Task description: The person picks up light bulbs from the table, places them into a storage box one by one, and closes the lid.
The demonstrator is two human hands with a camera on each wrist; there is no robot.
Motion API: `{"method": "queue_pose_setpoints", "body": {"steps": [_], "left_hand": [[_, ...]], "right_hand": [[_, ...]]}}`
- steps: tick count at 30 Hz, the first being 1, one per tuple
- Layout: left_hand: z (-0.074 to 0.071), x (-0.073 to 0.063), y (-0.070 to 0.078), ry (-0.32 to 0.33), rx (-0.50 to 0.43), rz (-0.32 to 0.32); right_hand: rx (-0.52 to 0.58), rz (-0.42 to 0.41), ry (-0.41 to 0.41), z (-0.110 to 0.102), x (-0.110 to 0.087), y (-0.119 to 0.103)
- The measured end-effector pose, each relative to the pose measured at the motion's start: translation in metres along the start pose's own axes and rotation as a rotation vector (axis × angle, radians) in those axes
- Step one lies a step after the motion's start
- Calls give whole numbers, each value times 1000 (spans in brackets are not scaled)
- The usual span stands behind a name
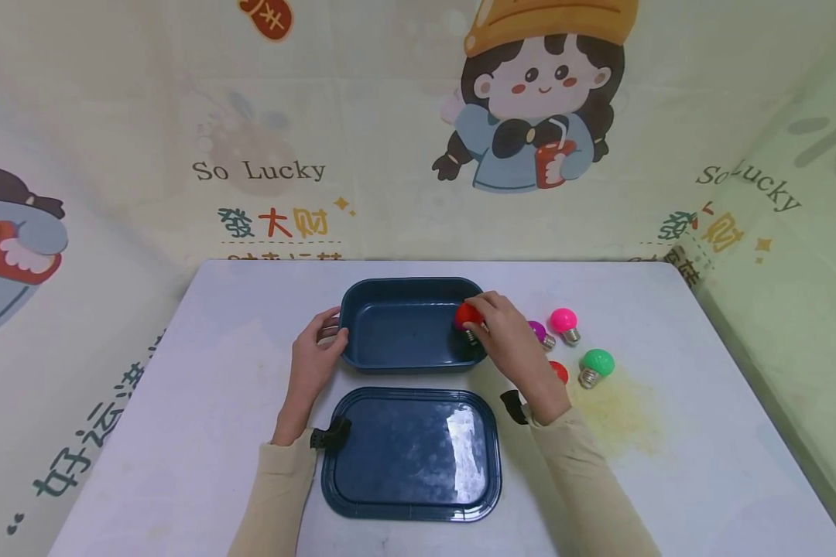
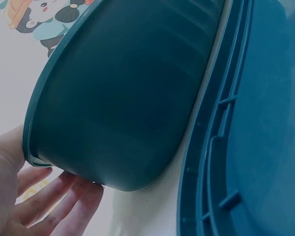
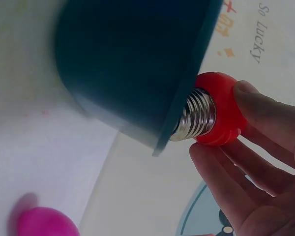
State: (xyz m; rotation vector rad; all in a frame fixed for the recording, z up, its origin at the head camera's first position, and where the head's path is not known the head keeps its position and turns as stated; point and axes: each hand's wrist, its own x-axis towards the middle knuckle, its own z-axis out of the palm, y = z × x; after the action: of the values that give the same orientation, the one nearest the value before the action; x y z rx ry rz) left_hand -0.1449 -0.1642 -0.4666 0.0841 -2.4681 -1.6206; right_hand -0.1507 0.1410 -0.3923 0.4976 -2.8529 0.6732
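Note:
A dark blue rectangular box (image 1: 411, 360) stands on the table with its inside facing up. At its left end my left hand (image 1: 317, 348) holds the rim, thumb at the edge and fingers along the outer wall (image 2: 113, 98). My right hand (image 1: 505, 329) pinches a red light bulb (image 1: 468, 314) over the box's right end. In the right wrist view, thumb and fingers sit round the red globe, and the bulb's silver screw base (image 3: 199, 115) overlaps the box rim.
A dark blue lid (image 1: 411, 456) lies flat in front of the box. To the right are a pink bulb (image 1: 563, 320), a green bulb (image 1: 598, 362), a purple bulb (image 1: 538, 331) and another red bulb (image 1: 560, 371) partly behind the right wrist. A printed cloth hangs behind the table.

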Motion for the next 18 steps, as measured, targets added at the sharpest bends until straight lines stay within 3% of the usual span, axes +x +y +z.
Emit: {"method": "queue_pose_setpoints", "body": {"steps": [18], "left_hand": [[-1, 0, 1, 6, 3, 17]], "right_hand": [[2, -24, -34, 20, 6, -1]]}}
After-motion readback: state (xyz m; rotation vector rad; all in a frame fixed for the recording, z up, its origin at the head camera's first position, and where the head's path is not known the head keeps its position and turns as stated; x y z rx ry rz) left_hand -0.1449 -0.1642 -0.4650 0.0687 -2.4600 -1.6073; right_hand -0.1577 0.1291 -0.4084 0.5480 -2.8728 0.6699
